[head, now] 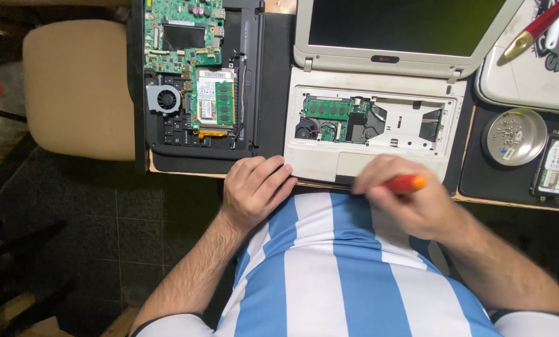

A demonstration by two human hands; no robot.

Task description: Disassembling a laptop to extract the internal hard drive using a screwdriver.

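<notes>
fingers of your right hand [410, 200] grip an orange screwdriver [405, 183] below the white laptop [329, 163]; your left hand [254, 187] rests loose at its corner.

White laptop [329, 159] with a green board [327, 107] showing, orange-handled screwdriver [405, 183], blue-and-white striped shirt [335, 274] (silver screw dish [515, 136] off right).
</notes>
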